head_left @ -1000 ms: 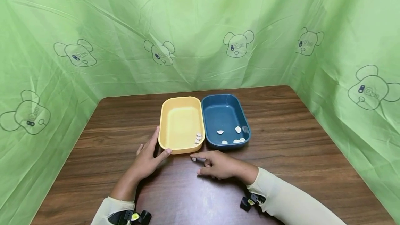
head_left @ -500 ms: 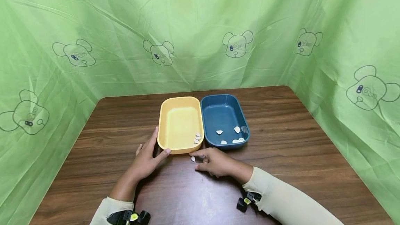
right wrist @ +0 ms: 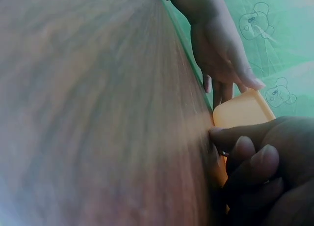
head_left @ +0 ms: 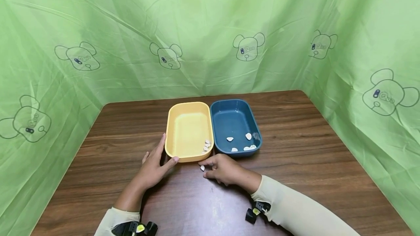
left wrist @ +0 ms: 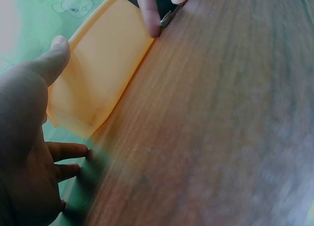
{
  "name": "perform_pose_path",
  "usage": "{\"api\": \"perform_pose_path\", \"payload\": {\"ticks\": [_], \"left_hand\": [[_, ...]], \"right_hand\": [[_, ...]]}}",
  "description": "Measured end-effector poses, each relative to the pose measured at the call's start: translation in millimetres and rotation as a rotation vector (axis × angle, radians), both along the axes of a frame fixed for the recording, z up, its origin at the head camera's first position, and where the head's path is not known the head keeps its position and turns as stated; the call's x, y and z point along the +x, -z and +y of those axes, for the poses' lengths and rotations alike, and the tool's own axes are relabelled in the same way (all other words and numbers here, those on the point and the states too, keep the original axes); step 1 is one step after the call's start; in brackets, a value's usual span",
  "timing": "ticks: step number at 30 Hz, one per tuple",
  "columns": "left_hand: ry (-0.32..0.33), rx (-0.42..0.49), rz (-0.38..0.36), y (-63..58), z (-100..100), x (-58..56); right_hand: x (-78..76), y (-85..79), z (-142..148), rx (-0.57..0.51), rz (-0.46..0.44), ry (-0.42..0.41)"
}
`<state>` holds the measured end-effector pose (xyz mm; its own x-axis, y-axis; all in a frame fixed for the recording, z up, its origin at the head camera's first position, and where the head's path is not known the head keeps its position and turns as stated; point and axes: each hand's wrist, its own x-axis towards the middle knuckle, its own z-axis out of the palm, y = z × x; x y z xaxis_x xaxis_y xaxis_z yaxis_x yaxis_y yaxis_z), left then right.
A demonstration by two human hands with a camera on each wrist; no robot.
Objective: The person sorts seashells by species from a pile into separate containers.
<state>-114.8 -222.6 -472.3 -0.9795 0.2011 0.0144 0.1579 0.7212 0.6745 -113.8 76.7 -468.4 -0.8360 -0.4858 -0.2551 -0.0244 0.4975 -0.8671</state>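
A small white piece, like a shell or pebble, lies on the table in front of the yellow tray. My right hand is beside it, index finger stretched out past it and thumb on the near side, not pinched together. In the right wrist view this hand's other fingers are curled. My left hand rests against the yellow tray's near left corner, its thumb at the front rim and its straight index finger along the side. Several similar white pieces sit in that tray's near right corner.
A dark blue tray stands against the yellow one on its right, with several white pieces and a greyish translucent piece inside. The wooden table is bordered by green cloth at the back and sides.
My right hand has shifted slightly left, its thumb coming closer to the white piece, which shows more fully now. My left hand keeps its place at the yellow tray.
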Motion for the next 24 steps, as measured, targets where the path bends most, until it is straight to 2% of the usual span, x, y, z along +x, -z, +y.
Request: {"api": "perform_pose_path", "payload": {"ticks": [12, 24], "left_hand": [[-0.004, -0.003, 0.010, 1.5, -0.7, -0.4], [0.000, -0.008, 0.004, -0.8, -0.2, 0.1]], "right_hand": [[4.1, 2.7, -7.3, 0.020, 0.111, 0.061], [6.7, 1.0, -9.1, 0.043, 0.153, 0.086]]}}
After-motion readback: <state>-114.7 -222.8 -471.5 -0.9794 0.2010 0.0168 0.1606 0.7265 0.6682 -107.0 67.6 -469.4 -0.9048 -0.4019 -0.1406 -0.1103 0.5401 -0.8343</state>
